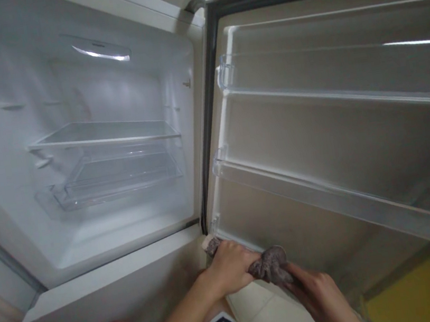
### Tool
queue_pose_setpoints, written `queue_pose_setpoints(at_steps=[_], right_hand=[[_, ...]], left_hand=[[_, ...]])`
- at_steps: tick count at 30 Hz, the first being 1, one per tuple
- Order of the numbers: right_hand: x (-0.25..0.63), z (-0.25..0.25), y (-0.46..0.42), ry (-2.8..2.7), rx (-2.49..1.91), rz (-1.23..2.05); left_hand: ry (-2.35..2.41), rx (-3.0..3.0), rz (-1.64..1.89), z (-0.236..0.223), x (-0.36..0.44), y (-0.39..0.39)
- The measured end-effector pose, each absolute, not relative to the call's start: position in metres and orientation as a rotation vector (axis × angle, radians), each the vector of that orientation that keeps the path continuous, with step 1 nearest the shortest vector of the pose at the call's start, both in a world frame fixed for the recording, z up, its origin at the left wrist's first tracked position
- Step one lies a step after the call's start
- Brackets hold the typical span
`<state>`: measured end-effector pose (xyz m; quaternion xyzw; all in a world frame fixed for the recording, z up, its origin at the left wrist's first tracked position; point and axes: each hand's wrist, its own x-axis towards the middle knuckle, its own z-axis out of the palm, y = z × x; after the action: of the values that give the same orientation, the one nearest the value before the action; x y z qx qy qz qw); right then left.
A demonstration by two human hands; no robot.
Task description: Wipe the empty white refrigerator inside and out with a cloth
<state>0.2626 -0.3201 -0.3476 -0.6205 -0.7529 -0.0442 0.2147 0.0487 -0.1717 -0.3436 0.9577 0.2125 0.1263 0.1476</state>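
Observation:
A grey-brown cloth [274, 263] is bunched up at the bottom edge of the open refrigerator door [286, 215]. My left hand [232, 265] is closed around its middle, and an end of it sticks out on the hinge side. Close by on the right, my right hand [316, 288] grips the other part of the cloth, its thumb and fingers pressed against the fabric. Both hands are at the lower door rim near the hinge corner. Part of the cloth is hidden under my fingers.
At left is the lit refrigerator compartment [124, 227], with a glass shelf [107, 131] and a clear drawer [122, 182]. Clear door racks [321, 178] cross the door. A yellow surface [428, 288] lies at lower right. My knees are below, above the tiled floor [277, 317].

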Motion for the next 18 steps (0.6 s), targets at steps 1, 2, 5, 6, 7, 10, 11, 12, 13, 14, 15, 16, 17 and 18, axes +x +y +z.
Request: queue_pose_setpoints(at_steps=[1,2,5,6,7,10,11,12,13,14,15,16,17,18], right_hand=[[0.264,-0.345,-0.324,-2.034,-1.595,-0.208],[0.264,-0.342,-0.328,-1.990,-1.491,-0.282],[0.266,-0.335,-0.339,-2.035,-1.413,-0.335],[0.268,-0.337,-0.341,-2.086,-1.461,-0.305],[0.271,-0.341,-0.343,-2.131,-1.540,-0.268],[0.277,-0.361,-0.341,-2.163,-1.877,-0.182],[0.278,-0.368,-0.338,-2.152,-2.001,-0.140],[0.276,-0.372,-0.333,-2.143,-2.112,-0.089],[0.273,-0.372,-0.328,-2.135,-2.197,-0.031],[0.269,-0.370,-0.323,-2.131,-2.249,0.034],[0.264,-0.364,-0.318,-2.133,-2.260,0.107],[0.259,-0.356,-0.312,-2.142,-2.226,0.194],[0.254,-0.348,-0.308,-2.145,-2.158,0.287],[0.250,-0.339,-0.303,-2.140,-2.072,0.372]], left_hand=[[0.606,2.737,0.412,-0.345,0.047,-0.176],[0.585,2.712,0.475,-0.346,0.044,-0.182],[0.457,2.597,0.719,-0.352,0.030,-0.194],[0.441,2.575,0.772,-0.354,0.024,-0.195],[0.469,2.581,0.795,-0.356,0.018,-0.194],[0.711,2.745,0.645,-0.361,0.006,-0.184],[0.779,2.789,0.576,-0.361,0.006,-0.178],[0.822,2.815,0.514,-0.359,0.007,-0.172],[0.840,2.825,0.464,-0.356,0.010,-0.165],[0.832,2.824,0.419,-0.352,0.014,-0.158],[0.798,2.813,0.365,-0.347,0.018,-0.150],[0.734,2.793,0.280,-0.341,0.022,-0.143],[0.659,2.754,0.175,-0.335,0.025,-0.136],[0.592,2.682,0.094,-0.330,0.027,-0.129]])
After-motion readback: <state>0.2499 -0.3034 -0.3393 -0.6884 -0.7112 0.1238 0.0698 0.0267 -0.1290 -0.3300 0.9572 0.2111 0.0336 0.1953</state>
